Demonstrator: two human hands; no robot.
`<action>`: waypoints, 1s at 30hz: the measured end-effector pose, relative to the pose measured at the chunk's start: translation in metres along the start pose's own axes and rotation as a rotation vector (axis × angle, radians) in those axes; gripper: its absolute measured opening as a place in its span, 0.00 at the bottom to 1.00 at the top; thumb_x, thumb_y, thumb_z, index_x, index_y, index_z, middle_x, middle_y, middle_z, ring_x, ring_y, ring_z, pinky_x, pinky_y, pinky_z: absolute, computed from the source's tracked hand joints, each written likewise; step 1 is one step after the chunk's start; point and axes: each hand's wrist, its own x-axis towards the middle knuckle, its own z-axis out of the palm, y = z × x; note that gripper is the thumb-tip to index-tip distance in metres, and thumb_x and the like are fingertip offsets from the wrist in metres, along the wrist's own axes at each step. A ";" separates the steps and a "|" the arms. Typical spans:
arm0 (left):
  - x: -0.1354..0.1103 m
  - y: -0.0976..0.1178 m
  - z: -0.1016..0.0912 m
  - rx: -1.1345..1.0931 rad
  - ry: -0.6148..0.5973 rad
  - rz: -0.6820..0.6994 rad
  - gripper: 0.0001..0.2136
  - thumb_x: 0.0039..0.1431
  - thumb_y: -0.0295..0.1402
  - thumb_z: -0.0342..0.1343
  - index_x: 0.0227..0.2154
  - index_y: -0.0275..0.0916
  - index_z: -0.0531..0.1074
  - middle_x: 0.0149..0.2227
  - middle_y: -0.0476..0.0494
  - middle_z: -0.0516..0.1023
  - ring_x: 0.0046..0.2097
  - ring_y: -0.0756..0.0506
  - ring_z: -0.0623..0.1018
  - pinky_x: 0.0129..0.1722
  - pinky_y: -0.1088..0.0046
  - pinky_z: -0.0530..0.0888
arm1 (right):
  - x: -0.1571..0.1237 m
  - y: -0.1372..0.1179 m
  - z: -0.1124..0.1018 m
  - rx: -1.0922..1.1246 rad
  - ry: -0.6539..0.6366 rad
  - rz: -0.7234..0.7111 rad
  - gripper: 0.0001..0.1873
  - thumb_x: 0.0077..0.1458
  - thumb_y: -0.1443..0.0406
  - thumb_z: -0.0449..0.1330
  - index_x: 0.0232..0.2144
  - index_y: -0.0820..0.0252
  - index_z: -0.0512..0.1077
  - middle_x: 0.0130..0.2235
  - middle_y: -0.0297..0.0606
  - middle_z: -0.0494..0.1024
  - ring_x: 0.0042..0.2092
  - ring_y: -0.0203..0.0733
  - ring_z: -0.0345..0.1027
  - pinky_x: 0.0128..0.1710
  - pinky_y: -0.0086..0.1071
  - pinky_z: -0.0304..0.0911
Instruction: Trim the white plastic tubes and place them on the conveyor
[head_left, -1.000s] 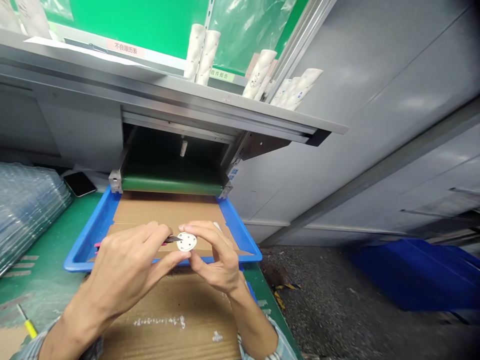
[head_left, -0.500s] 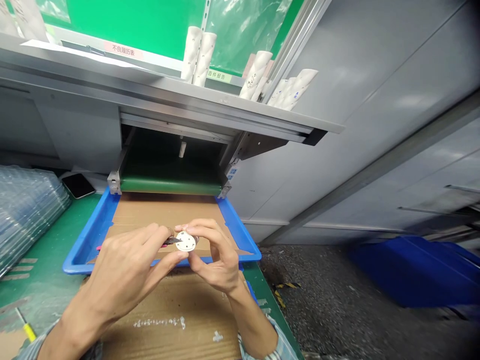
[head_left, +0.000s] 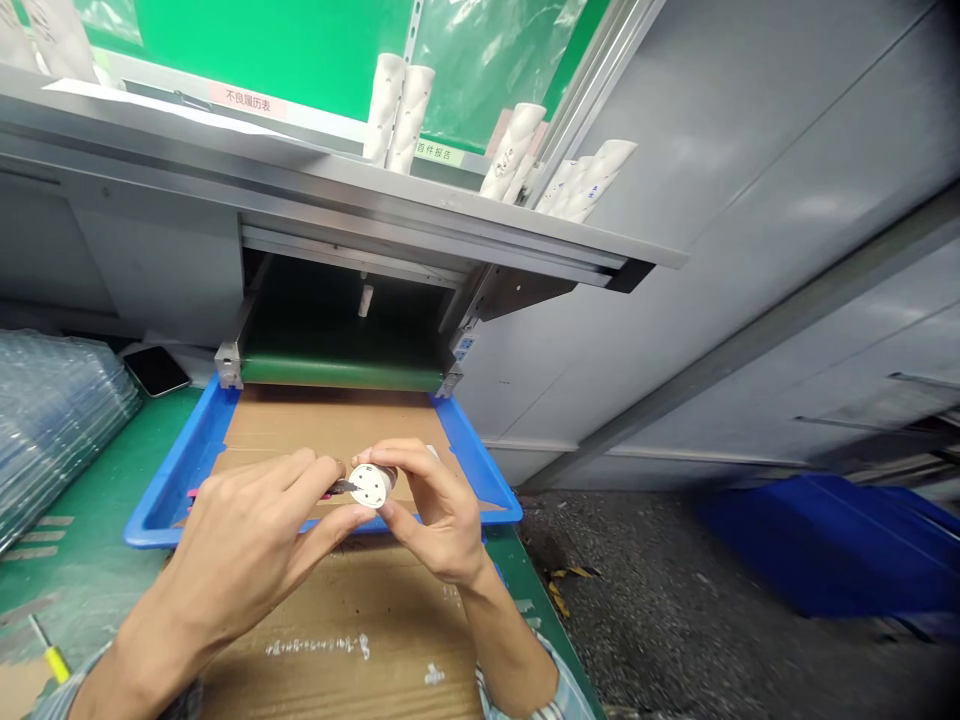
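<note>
My right hand [head_left: 439, 515] grips a small round white part [head_left: 370, 487] between thumb and fingers. Several small dark holes show in its flat end face, which is turned toward me. From the left, my left hand [head_left: 247, 525] is closed round a slim knife-like tool [head_left: 342, 488] with a dark pointed tip; a bit of pink shows behind the hand. The tip meets the left side of the white face, and my left thumb is at its lower edge. Both hands are above the near side of a blue tray [head_left: 161, 500] lined with cardboard [head_left: 300, 425].
A green conveyor belt [head_left: 337, 370] ends over the tray, with a small white cylinder [head_left: 365, 300] on it. Left are clear plastic trays [head_left: 60, 420], a phone [head_left: 157, 370] and a yellow-handled screwdriver [head_left: 56, 662]. White tubes [head_left: 409, 118] stand on the shelf above.
The white part has turned a little in my right hand, so its holes sit differently and more of its side shows. The tool tip stays against its face.
</note>
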 end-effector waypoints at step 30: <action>0.001 0.013 0.009 0.060 0.059 0.007 0.17 0.78 0.47 0.46 0.41 0.41 0.71 0.33 0.48 0.80 0.32 0.44 0.82 0.29 0.66 0.64 | -0.005 0.005 0.015 -0.307 0.246 -0.204 0.23 0.60 0.75 0.67 0.52 0.49 0.68 0.46 0.38 0.76 0.47 0.45 0.73 0.46 0.40 0.74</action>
